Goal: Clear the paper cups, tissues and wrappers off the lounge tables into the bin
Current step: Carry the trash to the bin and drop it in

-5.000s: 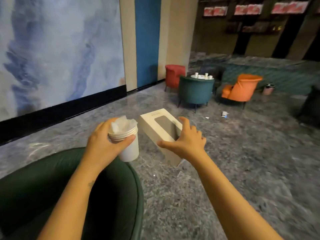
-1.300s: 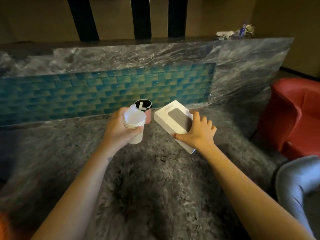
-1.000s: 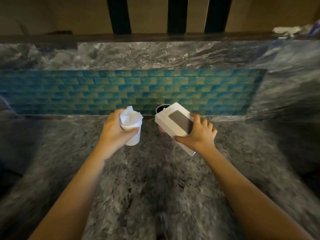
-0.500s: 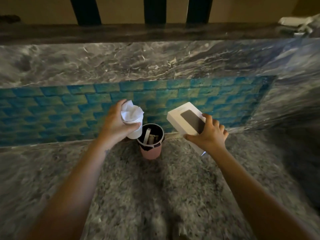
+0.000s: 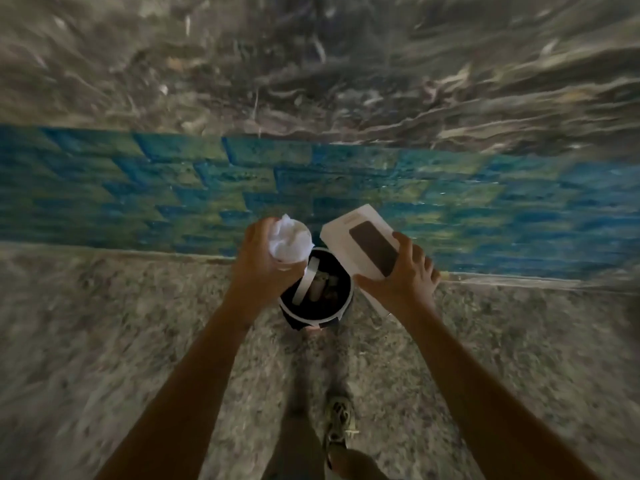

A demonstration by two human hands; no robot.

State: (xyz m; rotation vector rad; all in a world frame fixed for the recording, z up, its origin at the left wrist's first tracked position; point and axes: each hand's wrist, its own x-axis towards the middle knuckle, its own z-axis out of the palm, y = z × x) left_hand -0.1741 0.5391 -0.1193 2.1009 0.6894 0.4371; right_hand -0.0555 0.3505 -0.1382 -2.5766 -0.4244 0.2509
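Now at the bin [image 5: 311,319], which stands on the floor against the blue tiled wall [image 5: 138,188]. I have the left hand [image 5: 258,261] wrapped round the paper cups [image 5: 292,261], with a tissue [image 5: 287,237] stuffed in the top, likely so one drop clears both. They sit over the bin's left rim. The right hand [image 5: 405,282] grips the white box [image 5: 353,237] by its lower end, tilted over the right rim. Half a second back the bin stood ahead; the view now looks straight into its mouth, and the hands are closer together.
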